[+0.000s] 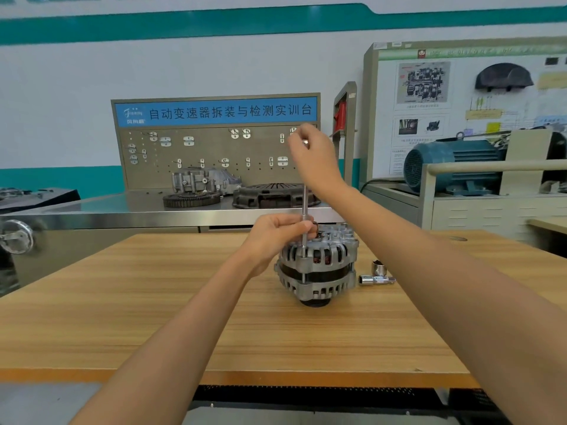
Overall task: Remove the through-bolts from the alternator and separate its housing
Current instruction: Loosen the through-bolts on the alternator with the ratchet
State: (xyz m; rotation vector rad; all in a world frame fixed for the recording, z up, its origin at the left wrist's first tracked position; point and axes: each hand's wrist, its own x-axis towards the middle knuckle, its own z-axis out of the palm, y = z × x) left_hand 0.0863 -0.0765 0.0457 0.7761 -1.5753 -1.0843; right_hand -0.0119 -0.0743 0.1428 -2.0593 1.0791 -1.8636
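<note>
Workshop table [184, 317] holds the alternator [317, 265], housing unsplit; left hand [276, 237] pinches the extension bar [304, 210], right hand [313, 157] grips its top, bolts apparently remaining.

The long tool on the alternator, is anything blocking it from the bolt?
Nothing visible does. The long tool stands upright on the alternator, its tip at the housing edge. The left hand steadies its shaft; the right hand grips its top.

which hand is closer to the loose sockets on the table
Right, though neither is close. The right hand is raised above the sockets, at the tool's top; the left hand holds the shaft across the alternator.
</note>
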